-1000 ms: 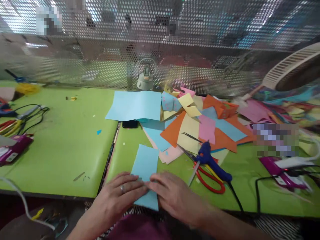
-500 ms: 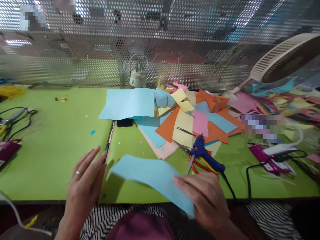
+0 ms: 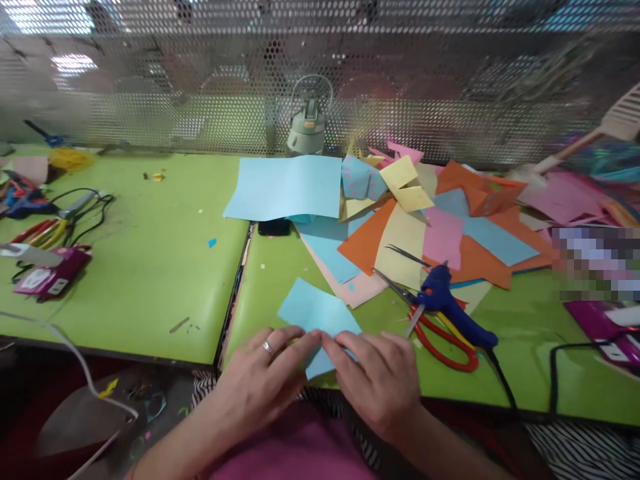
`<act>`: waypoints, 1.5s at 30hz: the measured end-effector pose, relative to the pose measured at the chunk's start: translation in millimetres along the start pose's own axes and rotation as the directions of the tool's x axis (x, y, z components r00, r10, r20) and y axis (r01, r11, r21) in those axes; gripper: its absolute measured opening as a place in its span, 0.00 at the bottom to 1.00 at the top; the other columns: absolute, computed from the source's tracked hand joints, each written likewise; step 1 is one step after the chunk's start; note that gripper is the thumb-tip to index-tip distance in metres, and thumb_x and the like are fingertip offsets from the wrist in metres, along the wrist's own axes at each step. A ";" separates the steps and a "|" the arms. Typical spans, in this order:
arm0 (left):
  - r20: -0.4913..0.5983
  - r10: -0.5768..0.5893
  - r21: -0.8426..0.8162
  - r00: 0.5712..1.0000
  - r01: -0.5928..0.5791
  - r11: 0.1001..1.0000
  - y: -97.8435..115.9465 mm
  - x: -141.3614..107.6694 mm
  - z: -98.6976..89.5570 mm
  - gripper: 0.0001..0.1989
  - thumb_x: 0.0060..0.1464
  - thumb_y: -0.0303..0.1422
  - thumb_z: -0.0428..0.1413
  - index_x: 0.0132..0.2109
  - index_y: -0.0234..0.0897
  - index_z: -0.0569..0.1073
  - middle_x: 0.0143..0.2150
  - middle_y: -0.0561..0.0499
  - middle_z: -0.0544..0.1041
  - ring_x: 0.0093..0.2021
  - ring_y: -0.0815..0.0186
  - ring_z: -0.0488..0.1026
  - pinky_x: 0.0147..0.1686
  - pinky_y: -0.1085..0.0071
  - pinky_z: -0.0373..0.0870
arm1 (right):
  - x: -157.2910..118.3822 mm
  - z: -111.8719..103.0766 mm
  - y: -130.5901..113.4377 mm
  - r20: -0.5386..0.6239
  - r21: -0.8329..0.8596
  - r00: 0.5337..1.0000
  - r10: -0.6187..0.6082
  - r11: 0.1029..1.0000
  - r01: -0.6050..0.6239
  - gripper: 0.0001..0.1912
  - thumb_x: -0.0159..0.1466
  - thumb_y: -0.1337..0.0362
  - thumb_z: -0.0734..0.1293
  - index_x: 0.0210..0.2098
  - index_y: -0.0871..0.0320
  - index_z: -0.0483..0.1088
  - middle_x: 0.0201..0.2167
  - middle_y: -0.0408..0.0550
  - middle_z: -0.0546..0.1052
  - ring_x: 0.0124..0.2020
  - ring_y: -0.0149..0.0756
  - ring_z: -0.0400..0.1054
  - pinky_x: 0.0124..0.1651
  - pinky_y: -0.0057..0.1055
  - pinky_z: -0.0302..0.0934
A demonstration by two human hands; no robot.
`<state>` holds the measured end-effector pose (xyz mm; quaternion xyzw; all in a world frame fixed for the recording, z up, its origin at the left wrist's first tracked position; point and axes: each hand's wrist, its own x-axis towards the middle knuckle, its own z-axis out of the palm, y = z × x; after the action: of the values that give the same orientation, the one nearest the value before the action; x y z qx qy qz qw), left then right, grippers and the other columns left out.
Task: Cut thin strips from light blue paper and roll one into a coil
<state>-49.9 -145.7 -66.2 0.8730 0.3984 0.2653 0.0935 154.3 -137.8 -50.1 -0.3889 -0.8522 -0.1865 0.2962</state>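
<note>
A small light blue sheet of paper lies near the front edge of the green table. My left hand, with a ring on one finger, grips its near left part. From the right, my right hand is closed on the same sheet. The fingertips of both hands meet at the middle of the paper and hide part of its near edge. To the right of my right hand lie red-handled scissors, a blue glue gun and dark tweezers.
A larger light blue sheet covers part of a dark phone. Coloured paper pieces overlap at the right. A lidded bottle stands by the perforated screen. At left are pliers and a purple box with cords.
The small blue sheet has come down onto the table before me. My left hand has moved right onto it, beside my right hand. The view has turned somewhat left.
</note>
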 end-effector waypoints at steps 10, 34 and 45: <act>-0.312 0.200 0.125 0.929 -0.169 0.978 -11.9 -21.3 -20.3 0.17 0.64 0.22 0.48 0.57 0.32 0.72 0.53 0.43 0.80 0.51 0.64 0.78 0.46 0.72 0.78 | -7.4 -18.0 3.1 -0.076 0.074 0.963 -0.258 0.962 0.264 0.10 0.67 0.65 0.66 0.43 0.47 0.79 0.39 0.38 0.82 0.40 0.34 0.68 0.49 0.36 0.56; -0.111 -0.029 0.011 0.993 0.030 0.999 -21.8 -32.5 -1.7 0.04 0.64 0.30 0.56 0.44 0.38 0.76 0.46 0.52 0.83 0.39 0.65 0.76 0.42 0.66 0.72 | -23.4 15.2 -10.8 0.327 0.320 0.940 0.096 0.925 -0.206 0.06 0.70 0.66 0.63 0.40 0.54 0.73 0.41 0.46 0.83 0.40 0.36 0.75 0.48 0.38 0.60; -0.034 -0.086 -0.060 0.996 0.083 0.995 -24.3 -39.0 -5.1 0.02 0.63 0.31 0.56 0.43 0.38 0.73 0.50 0.53 0.82 0.43 0.64 0.75 0.45 0.65 0.70 | -34.3 17.6 -23.0 0.260 0.293 0.958 0.124 0.935 -0.200 0.05 0.68 0.68 0.65 0.43 0.57 0.71 0.43 0.50 0.82 0.41 0.40 0.73 0.53 0.43 0.61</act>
<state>-89.4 -158.9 -86.2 0.8472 0.4287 0.2886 0.1229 148.1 -161.5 -87.7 -0.4253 -0.8650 0.0255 0.2649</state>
